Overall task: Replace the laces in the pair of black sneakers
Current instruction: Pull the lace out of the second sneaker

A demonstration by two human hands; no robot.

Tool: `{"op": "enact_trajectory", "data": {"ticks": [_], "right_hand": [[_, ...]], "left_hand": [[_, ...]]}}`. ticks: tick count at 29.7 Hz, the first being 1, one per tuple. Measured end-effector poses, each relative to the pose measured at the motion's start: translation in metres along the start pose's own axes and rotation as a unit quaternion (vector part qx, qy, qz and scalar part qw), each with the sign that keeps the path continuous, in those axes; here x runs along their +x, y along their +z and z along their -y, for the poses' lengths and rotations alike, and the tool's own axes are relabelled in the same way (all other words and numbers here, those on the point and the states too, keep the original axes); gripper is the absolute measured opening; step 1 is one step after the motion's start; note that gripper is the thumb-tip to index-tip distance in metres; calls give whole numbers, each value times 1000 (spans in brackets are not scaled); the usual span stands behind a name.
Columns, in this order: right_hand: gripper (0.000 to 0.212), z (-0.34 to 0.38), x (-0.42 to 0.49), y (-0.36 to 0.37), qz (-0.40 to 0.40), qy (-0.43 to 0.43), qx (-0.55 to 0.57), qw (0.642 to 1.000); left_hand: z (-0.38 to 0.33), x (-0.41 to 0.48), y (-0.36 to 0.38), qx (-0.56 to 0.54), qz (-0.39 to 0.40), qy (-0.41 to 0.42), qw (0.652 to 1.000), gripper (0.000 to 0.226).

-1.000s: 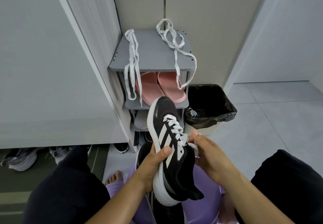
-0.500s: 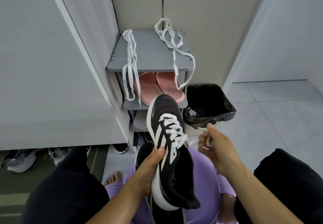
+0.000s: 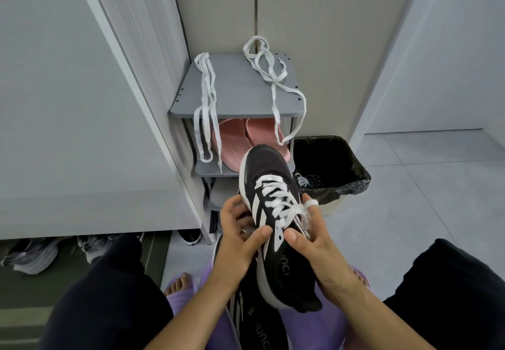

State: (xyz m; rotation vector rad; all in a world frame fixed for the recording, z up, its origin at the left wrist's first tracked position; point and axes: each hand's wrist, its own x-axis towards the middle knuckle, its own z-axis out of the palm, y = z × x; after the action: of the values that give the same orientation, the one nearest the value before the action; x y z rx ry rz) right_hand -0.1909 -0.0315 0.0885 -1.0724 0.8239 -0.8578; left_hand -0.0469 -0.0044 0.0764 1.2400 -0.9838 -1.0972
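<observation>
Since the earlier frame, the right hand (image 3: 314, 243) has been brought back onto the black sneaker (image 3: 269, 175). Two spare laces (image 3: 205, 95) are draped over the grey rack's (image 3: 237, 87) front edge. The sneaker, raised before the rack, is gripped by the left hand (image 3: 237, 240), fingers spread beneath, thumb pressed on its side, and by the right hand, a lace end (image 3: 311, 203) looped round its forefinger.
</observation>
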Motion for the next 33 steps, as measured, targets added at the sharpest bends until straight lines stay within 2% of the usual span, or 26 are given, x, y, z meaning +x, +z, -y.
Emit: {"op": "enact_trajectory", "data": {"ticks": [3, 5, 10, 14, 16, 18, 20, 22, 25, 28, 29, 31, 33], "right_hand": [[83, 1, 2, 2, -40, -39, -60, 997], [74, 0, 2, 3, -62, -69, -93, 991], [59, -2, -1, 7, -60, -100, -100, 988], [56, -3, -4, 7, -75, -103, -136, 983], [54, -3, -3, 4, -92, -103, -149, 979], [51, -3, -2, 0, -115, -100, -143, 978], [43, -3, -1, -2, -130, -94, -147, 976], [39, -5, 1, -4, -140, -84, -156, 974], [45, -7, 4, -6, -145, -76, -170, 972], [51, -11, 5, -5, -131, -61, -184, 972], [55, -12, 4, -4, -128, -55, -183, 973], [63, -13, 4, -3, -138, -43, -190, 971], [57, -14, 5, -3, -151, -47, -202, 967]], "left_hand": [[-7, -5, -1, 130, -70, 61, 987, 57], [-9, -8, -2, 220, -89, 123, 964, 34], [-18, -13, 7, 169, -43, 142, 974, 12], [-18, -13, 11, 178, -38, 84, 980, 10], [-18, -13, 9, 132, -30, 27, 990, 7], [-20, -10, 7, 21, -27, -29, 999, 4], [-25, -6, 4, -51, -24, -50, 997, 3], [-30, -1, 1, -59, -4, -51, 997, 7], [-28, 0, -4, -81, 34, -86, 992, 12], [-29, 1, -8, -210, 65, -127, 967, 13], [-30, 2, -9, -219, 63, -124, 966, 15], [-29, 3, -8, -102, 20, -73, 992, 21], [-22, 2, -5, 92, -59, 0, 994, 21]]}}
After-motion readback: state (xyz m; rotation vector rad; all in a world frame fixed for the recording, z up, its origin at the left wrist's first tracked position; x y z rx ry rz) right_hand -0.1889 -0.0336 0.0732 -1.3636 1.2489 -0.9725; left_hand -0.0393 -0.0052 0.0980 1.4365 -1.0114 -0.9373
